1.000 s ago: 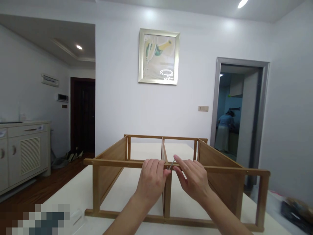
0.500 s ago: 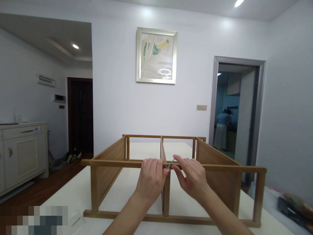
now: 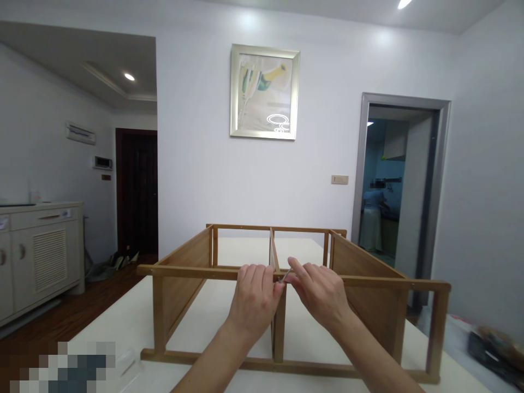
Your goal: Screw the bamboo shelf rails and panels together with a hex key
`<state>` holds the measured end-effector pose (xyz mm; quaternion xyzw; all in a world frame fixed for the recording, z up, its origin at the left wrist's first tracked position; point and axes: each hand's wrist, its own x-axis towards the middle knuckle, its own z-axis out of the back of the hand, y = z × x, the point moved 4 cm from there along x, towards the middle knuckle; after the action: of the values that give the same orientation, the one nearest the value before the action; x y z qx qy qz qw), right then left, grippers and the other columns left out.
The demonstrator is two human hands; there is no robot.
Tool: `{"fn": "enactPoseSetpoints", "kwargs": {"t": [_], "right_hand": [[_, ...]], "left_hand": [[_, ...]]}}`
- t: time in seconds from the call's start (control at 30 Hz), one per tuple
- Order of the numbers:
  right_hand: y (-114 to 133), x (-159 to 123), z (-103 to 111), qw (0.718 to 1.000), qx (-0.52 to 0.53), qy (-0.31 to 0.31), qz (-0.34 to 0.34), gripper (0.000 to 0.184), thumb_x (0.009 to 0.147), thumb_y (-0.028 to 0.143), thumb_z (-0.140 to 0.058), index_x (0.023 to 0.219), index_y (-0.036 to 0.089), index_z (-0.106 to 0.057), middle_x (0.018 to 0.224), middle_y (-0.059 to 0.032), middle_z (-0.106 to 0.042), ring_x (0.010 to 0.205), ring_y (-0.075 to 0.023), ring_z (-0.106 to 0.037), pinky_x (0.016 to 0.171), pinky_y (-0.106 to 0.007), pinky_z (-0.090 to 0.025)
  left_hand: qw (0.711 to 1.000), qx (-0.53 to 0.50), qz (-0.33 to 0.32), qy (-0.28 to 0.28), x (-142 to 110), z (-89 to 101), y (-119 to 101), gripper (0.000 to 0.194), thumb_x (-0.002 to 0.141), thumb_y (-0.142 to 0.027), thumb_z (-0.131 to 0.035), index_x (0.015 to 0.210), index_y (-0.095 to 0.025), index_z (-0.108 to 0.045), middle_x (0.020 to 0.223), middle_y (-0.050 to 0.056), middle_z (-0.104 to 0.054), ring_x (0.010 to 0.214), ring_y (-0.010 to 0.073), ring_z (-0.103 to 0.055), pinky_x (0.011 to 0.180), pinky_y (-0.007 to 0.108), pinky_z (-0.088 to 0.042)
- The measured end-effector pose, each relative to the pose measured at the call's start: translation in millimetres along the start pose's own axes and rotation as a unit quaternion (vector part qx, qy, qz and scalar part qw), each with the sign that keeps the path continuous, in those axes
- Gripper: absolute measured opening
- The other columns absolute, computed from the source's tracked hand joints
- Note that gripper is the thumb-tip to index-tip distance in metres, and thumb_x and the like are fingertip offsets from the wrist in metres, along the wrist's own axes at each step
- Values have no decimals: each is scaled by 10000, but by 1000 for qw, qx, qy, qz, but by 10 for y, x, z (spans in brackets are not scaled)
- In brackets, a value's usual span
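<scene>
A wooden shelf frame [image 3: 376, 281] lies on its side on the white table [image 3: 118, 322]. My left hand [image 3: 252, 297] is closed over its near upper rail, left of the middle upright, with the thumb by the joint. A thin metal hex key [image 3: 287, 274] slants up from that joint. My right hand [image 3: 321, 289] pinches the key between thumb and fingers, just right of the upright. The key's lower end is partly hidden by my left thumb.
A clear plastic bag [image 3: 129, 363] lies at the table's left front. Dark items [image 3: 493, 349] rest on the right. A white cabinet [image 3: 45, 245] stands at the left. Through the doorway at the right, a person [image 3: 371, 218] stands in another room.
My right thumb and fingers have closed together on the hex key; before, the thumb was apart from it. My left hand stays on the rail. The view has shifted slightly.
</scene>
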<state>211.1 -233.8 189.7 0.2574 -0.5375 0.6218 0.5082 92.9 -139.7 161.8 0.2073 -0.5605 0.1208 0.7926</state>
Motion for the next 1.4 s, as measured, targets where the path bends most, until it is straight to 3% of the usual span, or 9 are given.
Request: {"fn": "enactPoseSetpoints", "kwargs": {"t": [0.33,1.4], "right_hand": [[20,1,-30,996,-80,26,-2,221,1051,317,-458,1079,187,-635,626,5,-544,533,-146,-436,575,-311,-263],[28,-12,-11,999,-39,-6,1,232,1062,334,-432,1029,165,-588,632,3,-535,566,-162,-413,589,-315,-262]], "left_hand": [[1000,-3,-1,4,0,-6,3,212,1033,-289,-391,996,-152,-548,832,81,-606,787,251,-550,780,420,-433],[1000,1,-1,-15,-1,-18,-4,208,1026,-273,-394,971,-153,-554,816,77,-602,785,256,-553,798,422,-430]]}}
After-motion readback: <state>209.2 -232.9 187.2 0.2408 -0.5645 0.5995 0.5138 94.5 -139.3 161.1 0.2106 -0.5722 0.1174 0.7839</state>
